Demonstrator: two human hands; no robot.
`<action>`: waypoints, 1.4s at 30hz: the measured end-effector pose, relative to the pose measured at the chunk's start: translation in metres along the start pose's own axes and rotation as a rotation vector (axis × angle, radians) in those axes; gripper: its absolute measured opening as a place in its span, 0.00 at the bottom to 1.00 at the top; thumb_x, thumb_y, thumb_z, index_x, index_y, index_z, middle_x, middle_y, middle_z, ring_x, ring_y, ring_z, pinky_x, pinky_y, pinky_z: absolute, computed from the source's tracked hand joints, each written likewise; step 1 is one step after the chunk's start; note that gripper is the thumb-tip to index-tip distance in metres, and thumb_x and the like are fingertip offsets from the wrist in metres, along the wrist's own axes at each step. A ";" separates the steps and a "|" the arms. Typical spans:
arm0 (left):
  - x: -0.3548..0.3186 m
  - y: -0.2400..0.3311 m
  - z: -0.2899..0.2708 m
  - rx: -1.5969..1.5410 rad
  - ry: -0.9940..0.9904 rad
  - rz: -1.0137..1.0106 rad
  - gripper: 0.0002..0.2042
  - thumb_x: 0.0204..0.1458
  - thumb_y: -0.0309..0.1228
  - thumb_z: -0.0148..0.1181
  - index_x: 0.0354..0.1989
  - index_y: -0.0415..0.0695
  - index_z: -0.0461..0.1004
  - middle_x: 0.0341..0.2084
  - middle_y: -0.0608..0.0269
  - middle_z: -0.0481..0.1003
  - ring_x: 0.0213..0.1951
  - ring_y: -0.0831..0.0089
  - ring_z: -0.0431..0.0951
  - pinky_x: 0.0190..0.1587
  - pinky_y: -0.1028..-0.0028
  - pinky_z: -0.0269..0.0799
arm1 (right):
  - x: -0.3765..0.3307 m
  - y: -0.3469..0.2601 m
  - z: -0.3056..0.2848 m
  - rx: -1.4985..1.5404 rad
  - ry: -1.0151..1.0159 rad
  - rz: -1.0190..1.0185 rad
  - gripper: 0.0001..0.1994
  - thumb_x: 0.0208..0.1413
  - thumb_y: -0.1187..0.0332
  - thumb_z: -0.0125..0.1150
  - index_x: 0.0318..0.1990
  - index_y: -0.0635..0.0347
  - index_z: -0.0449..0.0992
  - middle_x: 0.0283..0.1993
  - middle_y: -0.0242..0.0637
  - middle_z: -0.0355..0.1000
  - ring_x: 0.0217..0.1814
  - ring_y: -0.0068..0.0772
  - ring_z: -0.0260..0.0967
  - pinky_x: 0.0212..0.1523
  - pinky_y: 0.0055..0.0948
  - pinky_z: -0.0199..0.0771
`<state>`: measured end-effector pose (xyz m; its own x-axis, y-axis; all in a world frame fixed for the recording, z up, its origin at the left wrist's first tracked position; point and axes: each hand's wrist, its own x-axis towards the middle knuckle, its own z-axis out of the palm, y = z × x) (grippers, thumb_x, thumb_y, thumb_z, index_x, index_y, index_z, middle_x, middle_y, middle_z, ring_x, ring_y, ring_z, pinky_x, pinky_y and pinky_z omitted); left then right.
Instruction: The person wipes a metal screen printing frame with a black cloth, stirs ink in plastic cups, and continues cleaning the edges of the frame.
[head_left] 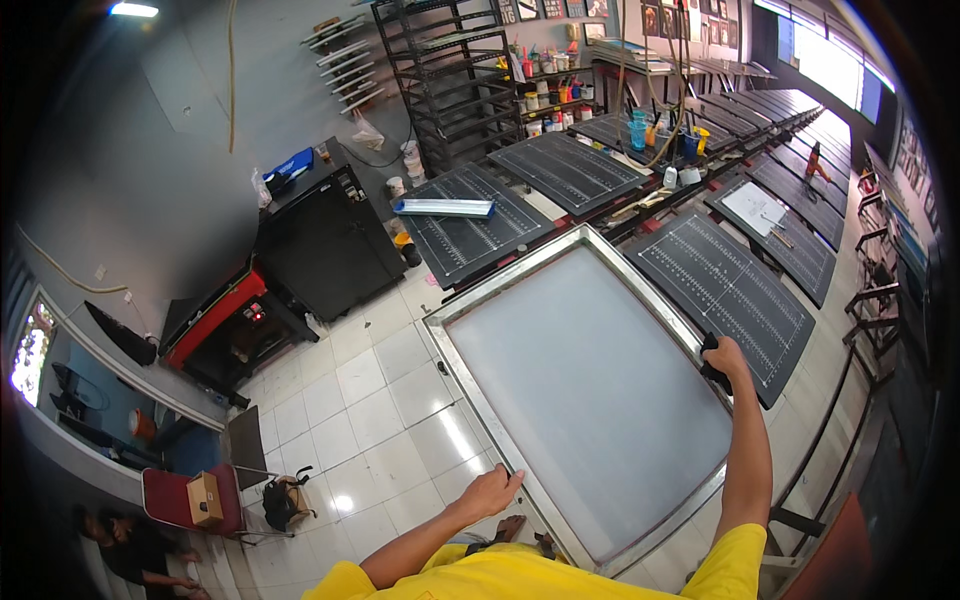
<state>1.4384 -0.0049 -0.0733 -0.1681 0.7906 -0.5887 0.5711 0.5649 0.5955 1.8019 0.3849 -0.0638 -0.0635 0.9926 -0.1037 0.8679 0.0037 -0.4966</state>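
A large screen-printing frame [468, 362] with a metal rim and pale grey mesh [590, 390] stretched across it fills the space in front of me. It lies at a slant, its far corner close to the printing boards. At the near left rail, my left hand [488, 494] is closed on the rim, fingertips partly hidden. My right hand [728, 358] is closed around a black handle-like piece [711, 366] at the right rail. Just beyond that hand lies a black printing board [728, 290] marked with white grid lines.
More black boards [570, 170] run away in two rows, one bearing a long squeegee-like bar [443, 208]. A black cabinet [330, 240], a tall rack [450, 90] and paint shelves [550, 95] stand behind. A red chair [165, 497] and another person [130, 545] are at lower left.
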 end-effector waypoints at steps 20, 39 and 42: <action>-0.048 -0.004 0.008 -0.420 0.151 0.201 0.23 0.59 0.49 0.52 0.33 0.36 0.63 0.18 0.54 0.71 0.26 0.67 0.78 0.26 0.72 0.71 | -0.067 -0.075 -0.098 0.292 0.152 -0.166 0.13 0.39 0.70 0.56 0.33 0.72 0.74 0.24 0.44 0.73 0.25 0.34 0.74 0.29 0.34 0.72; 0.000 -0.162 -0.169 -1.087 0.923 0.386 0.31 0.65 0.51 0.33 0.52 0.29 0.66 0.45 0.49 0.73 0.48 0.58 0.72 0.53 0.66 0.64 | -0.352 -0.279 -0.104 0.800 0.080 -0.310 0.10 0.52 0.66 0.60 0.38 0.64 0.75 0.26 0.32 0.72 0.23 0.23 0.70 0.20 0.23 0.69; 0.015 -0.226 -0.216 -0.972 0.853 0.227 0.33 0.64 0.53 0.33 0.49 0.28 0.69 0.39 0.48 0.75 0.40 0.57 0.76 0.45 0.64 0.70 | -0.395 -0.314 -0.081 0.878 -0.147 -0.400 0.13 0.53 0.65 0.59 0.40 0.66 0.73 0.29 0.35 0.73 0.25 0.24 0.72 0.21 0.24 0.72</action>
<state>1.1332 -0.0701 -0.0989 -0.8019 0.5875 -0.1087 -0.0942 0.0553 0.9940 1.5941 0.0015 0.2035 -0.3863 0.9123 0.1357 0.0967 0.1864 -0.9777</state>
